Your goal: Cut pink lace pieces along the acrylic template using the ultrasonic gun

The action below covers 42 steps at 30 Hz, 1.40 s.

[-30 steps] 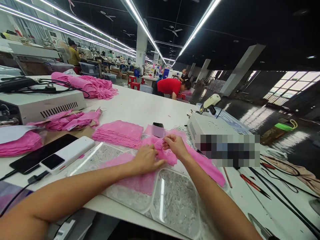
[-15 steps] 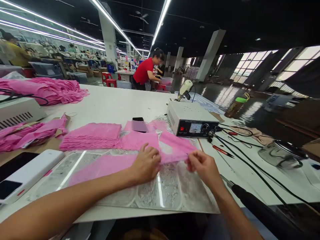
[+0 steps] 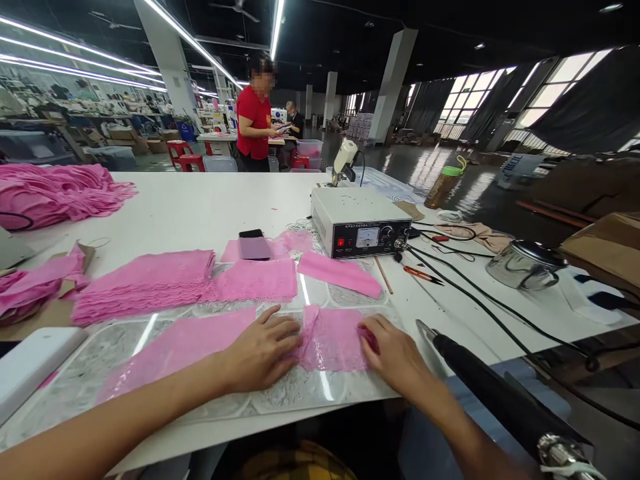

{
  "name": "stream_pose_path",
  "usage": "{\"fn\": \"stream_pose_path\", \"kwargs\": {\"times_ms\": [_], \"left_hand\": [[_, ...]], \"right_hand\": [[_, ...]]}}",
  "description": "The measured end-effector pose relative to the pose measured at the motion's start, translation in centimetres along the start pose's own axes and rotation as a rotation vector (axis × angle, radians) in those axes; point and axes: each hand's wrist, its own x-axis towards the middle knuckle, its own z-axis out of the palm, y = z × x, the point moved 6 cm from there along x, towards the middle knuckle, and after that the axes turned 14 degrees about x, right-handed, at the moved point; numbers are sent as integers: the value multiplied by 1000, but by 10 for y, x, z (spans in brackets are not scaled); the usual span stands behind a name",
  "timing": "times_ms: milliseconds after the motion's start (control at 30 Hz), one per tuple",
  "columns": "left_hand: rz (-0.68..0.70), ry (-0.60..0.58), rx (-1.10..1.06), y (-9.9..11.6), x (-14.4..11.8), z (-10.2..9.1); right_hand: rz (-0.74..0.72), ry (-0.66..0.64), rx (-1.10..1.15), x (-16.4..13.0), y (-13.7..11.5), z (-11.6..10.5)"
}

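A small pink lace piece [image 3: 333, 339] lies flat on a clear plastic sheet [image 3: 280, 397] near the table's front edge. My left hand [image 3: 263, 350] presses flat on its left edge, fingers apart. My right hand [image 3: 393, 353] rests on its right edge, with the fingertips pinching the fabric. Under my left forearm a longer pink lace strip [image 3: 175, 347] stretches to the left. Behind them lie a stack of pink lace [image 3: 145, 283], a single piece [image 3: 255, 280] and a folded strip [image 3: 340, 273].
A white control box [image 3: 357, 223] with black cables [image 3: 480, 293] stands behind on the right, a black handheld tool [image 3: 495, 393] at the front right. Red snips [image 3: 417, 272], a dark phone [image 3: 254, 245], a metal pot [image 3: 525, 263] and a person in red [image 3: 253, 120] are farther off.
Both hands have lowered the lace piece from a lifted, stretched hold onto the plastic sheet and now flatten it. The camera has swung to the right.
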Motion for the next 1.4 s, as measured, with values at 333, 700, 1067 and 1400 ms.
{"fn": "stream_pose_path", "kwargs": {"times_ms": [333,700,1067,1400], "left_hand": [[164,-27,10,9,23,-1],[114,-104,66,1,2,17],[106,-164,14,-2,-2,0],[-32,-124,-12,-33,47,-1]], "right_hand": [[54,159,95,-17,28,-20],[290,60,518,-17,49,-26],[114,-21,234,-18,34,-32],[80,147,339,4,33,-36]]}}
